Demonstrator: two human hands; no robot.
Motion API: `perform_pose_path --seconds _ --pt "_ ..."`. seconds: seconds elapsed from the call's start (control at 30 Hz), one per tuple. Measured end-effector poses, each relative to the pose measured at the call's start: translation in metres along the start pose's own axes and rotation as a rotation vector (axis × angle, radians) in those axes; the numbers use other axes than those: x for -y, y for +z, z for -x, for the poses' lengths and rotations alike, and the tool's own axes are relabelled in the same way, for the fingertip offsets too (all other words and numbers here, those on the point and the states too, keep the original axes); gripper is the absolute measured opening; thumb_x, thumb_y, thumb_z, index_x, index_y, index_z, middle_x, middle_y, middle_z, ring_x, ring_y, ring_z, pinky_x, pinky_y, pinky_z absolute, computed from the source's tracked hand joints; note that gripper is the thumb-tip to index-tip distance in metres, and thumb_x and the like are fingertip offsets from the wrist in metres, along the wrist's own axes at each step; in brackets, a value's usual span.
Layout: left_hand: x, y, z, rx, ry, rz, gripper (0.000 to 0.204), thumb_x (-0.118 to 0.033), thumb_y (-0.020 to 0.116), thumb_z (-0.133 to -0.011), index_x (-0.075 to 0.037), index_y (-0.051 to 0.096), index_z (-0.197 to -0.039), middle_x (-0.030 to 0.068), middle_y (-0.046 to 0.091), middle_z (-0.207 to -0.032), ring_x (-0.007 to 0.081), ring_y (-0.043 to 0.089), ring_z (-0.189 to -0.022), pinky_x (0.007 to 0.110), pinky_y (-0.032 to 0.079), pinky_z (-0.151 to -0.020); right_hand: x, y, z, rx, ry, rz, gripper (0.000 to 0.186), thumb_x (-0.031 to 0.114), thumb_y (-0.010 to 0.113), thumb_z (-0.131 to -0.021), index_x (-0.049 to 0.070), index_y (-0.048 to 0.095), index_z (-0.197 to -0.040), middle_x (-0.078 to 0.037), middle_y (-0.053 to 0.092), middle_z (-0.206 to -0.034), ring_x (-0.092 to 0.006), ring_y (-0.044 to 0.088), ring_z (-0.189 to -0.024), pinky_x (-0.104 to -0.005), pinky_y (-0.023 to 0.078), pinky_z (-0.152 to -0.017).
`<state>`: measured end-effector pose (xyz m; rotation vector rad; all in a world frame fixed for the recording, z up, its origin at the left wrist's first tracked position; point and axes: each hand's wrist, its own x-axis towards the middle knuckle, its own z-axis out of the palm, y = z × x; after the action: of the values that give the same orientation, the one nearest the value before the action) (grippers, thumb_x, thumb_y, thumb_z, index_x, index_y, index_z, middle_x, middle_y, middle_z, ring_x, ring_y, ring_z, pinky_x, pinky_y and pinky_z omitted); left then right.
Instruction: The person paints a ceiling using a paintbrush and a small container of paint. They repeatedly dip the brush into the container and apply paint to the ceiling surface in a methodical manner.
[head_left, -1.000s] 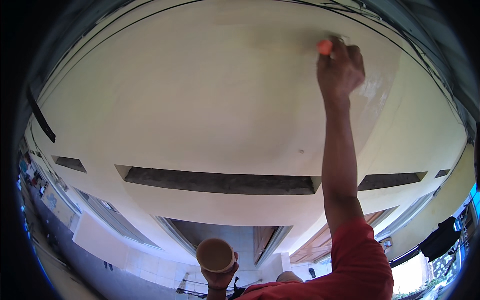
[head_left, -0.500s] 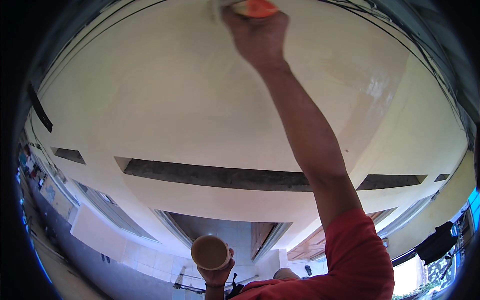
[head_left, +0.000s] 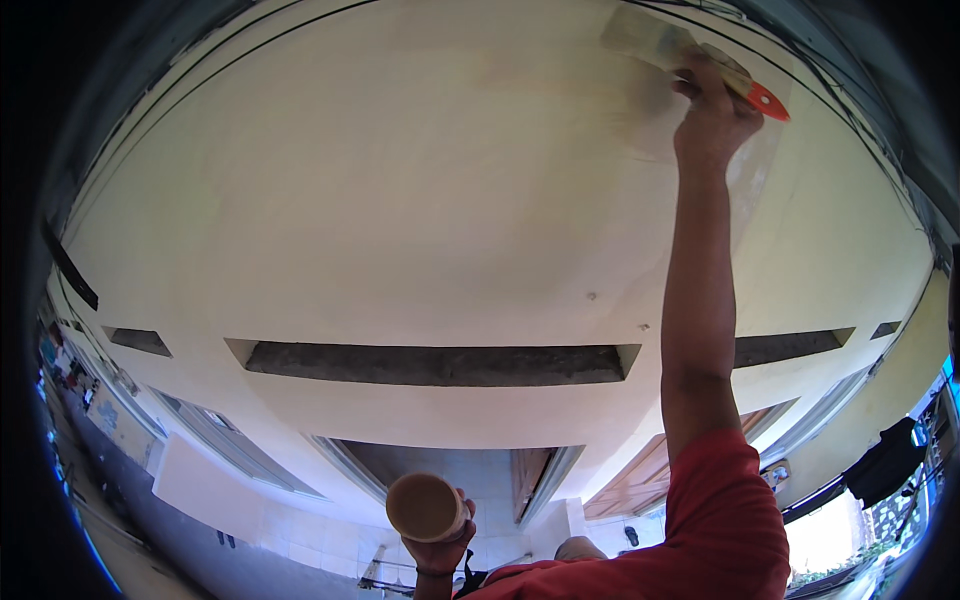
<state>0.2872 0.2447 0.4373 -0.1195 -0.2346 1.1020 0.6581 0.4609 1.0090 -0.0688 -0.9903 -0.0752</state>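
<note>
High on the cream wall (head_left: 420, 200), my right hand (head_left: 712, 130) grips a wide paintbrush (head_left: 768, 102) with a red handle end. Its pale head, blurred by motion, lies against the wall left of my fingers, close to the upper cables. A darker, damp-looking patch shows around and below the brush. Low in front of me, my left hand (head_left: 440, 553) is wrapped round a tan, round cup (head_left: 426, 508); its face toward me is a plain brownish disc, and I cannot make out what is inside.
Dark recessed slots (head_left: 435, 363) run across the wall. Below are a doorway (head_left: 430, 457) and wooden shutters (head_left: 630, 475). Black cables (head_left: 830, 95) sag along the top edge. A dark cloth (head_left: 885, 465) hangs at the lower right. Tiled floor and slippers (head_left: 631, 536) lie far below.
My right hand has swept the paintbrush rightward and slightly down across the wall, from the top middle to the upper right. My left hand keeps the cup almost in place.
</note>
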Motion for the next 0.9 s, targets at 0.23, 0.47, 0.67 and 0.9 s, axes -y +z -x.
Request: perform_pose_path --seconds 0.23,0.47,0.67,0.9 --pt "0.004 0.002 0.004 -0.006 0.017 -0.029 0.076 -0.064 0.069 -0.097 -0.016 0.057 -0.155 0.0230 0.050 -0.155 0.0450 0.044 -0.147 0.063 0.054 -0.112 0.021 -0.057 -0.034 -0.145 -0.403 0.606 0.022 0.011 0.085 -0.089 0.001 0.081 -0.108 -0.007 0.081 -0.095 -0.0163 0.077 -0.079 -0.0310 0.061 -0.066" --pt "-0.002 -0.002 0.006 0.007 0.048 -0.044 0.076 -0.063 0.066 -0.100 -0.013 0.055 -0.156 0.0253 0.052 -0.153 0.0471 0.046 -0.143 0.065 0.057 -0.107 -0.002 0.042 0.034 0.317 -0.897 1.185 0.026 0.013 0.080 -0.079 0.021 0.078 -0.104 -0.005 0.066 -0.092 -0.0301 0.068 -0.088 -0.0452 0.059 -0.070" --pt "-0.002 0.008 -0.002 -0.010 0.090 -0.081 0.074 -0.061 0.063 -0.101 -0.012 0.055 -0.156 0.0248 0.054 -0.152 0.0471 0.051 -0.137 0.063 0.059 -0.105 0.030 0.080 0.143 0.747 -0.429 0.363 0.026 -0.003 0.083 -0.084 0.012 0.079 -0.105 -0.006 0.076 -0.101 -0.0247 0.073 -0.086 -0.0350 0.060 -0.072" --pt "-0.013 0.001 -0.012 -0.032 0.182 -0.204 0.072 -0.059 0.060 -0.102 -0.012 0.054 -0.156 0.0228 0.057 -0.149 0.0469 0.053 -0.135 0.060 0.060 -0.102 0.082 -0.026 0.275 0.609 0.929 0.141 0.017 0.000 0.083 -0.095 -0.002 0.072 -0.108 -0.009 0.076 -0.097 -0.0156 0.075 -0.083 -0.0301 0.059 -0.068"
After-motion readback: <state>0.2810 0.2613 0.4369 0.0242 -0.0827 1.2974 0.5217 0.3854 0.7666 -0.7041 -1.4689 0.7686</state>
